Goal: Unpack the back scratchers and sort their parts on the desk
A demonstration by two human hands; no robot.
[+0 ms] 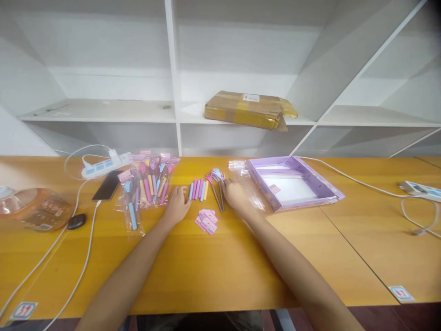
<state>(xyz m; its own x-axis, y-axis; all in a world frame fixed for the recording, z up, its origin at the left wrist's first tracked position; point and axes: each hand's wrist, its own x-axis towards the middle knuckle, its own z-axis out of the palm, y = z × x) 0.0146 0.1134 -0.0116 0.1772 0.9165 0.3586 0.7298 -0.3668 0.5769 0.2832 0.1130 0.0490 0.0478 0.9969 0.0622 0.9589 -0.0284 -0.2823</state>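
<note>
My left hand (pixel 178 205) rests on the table with fingers apart, just left of a row of blue, pink, purple and yellow tubes (pixel 198 189). My right hand (pixel 234 193) is at the metal rods with hand-shaped tops (pixel 217 184), its fingers bent around the right side of this small group; what they grip is hidden. Pink printed cards (pixel 206 221) lie in a loose pile below the tubes. Several bagged hand-topped sticks with coloured handles (pixel 149 181) lie left of my left hand, one bag (pixel 132 212) nearer the front.
A purple open box (pixel 310 200) and clear plastic bags (pixel 253 191) lie on the right. At left are a power strip (pixel 103 167), phone (pixel 107 185), black object (pixel 76 221) and orange bottle (pixel 44 209). A cardboard box (pixel 246 110) sits on the shelf; cables cross both sides.
</note>
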